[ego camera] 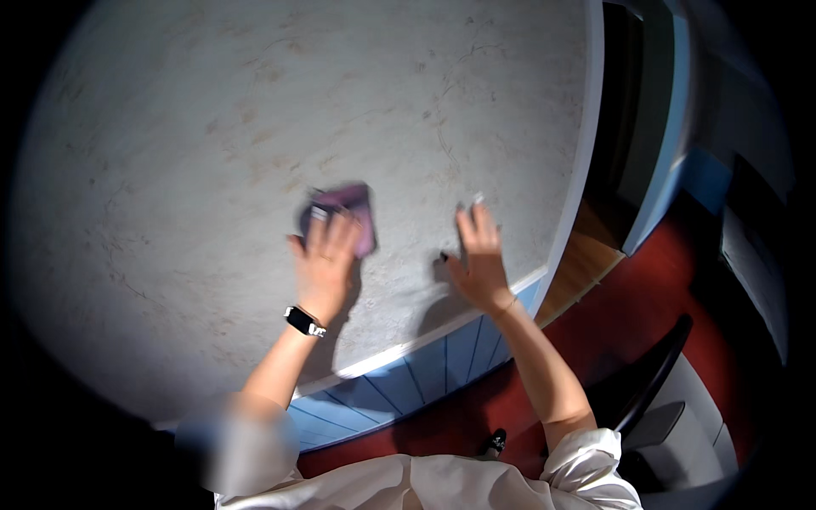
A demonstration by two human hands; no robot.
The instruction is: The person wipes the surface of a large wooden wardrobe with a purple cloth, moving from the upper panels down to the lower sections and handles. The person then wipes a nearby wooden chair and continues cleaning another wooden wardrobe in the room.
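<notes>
My left hand (326,264) presses a folded purple cloth (363,220) flat against the pale patterned wallpaper (255,153) of a wall. The cloth and fingertips are blurred. A smartwatch (304,320) with a dark face sits on my left wrist. To the right, my right hand (479,264) lies against the same wall with fingers apart and nothing in it. A thin bracelet (507,307) circles that wrist. Faint brownish sprigs and marks cover the wallpaper around both hands.
Below the wallpaper run a white rail (376,362) and blue panelling (417,376). A doorway (612,153) with wooden flooring (577,261) opens at right. On the red floor (574,344) stands a light grey object with a black curved bar (663,366). My shoe (497,440) shows below.
</notes>
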